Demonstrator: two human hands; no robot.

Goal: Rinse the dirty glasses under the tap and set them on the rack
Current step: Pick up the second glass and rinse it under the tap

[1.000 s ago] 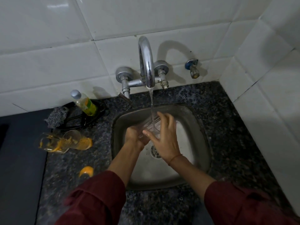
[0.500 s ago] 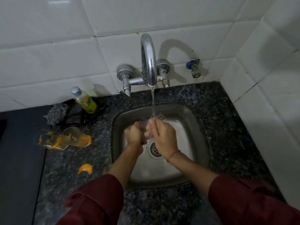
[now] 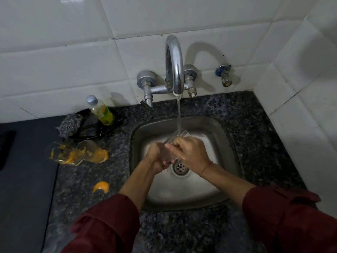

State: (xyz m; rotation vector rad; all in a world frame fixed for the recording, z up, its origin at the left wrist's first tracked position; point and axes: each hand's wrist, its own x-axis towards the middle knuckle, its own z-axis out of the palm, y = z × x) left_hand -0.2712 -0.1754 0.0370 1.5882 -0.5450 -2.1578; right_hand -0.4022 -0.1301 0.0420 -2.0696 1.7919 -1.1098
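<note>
A clear glass [image 3: 179,136] is tilted under the running stream from the chrome tap [image 3: 174,64], over the steel sink [image 3: 221,143]. My left hand [image 3: 158,157] grips its lower part and my right hand [image 3: 191,150] wraps its upper side near the rim. Most of the glass is hidden by my fingers. Two dirty glasses [image 3: 80,152] with orange pulp lie on their sides on the counter left of the sink. No rack is in view.
A dish-soap bottle [image 3: 101,111] and a grey scrubber [image 3: 70,124] sit on a dark holder at the back left. An orange peel [image 3: 101,186] lies on the speckled granite counter [image 3: 255,136]. White tiled walls close the back and right. A dark surface [image 3: 23,179] lies at far left.
My right hand went from fingers spread over the glass to closed around it. Both hands and the glass shifted slightly under the stream. The glasses on the counter stayed put.
</note>
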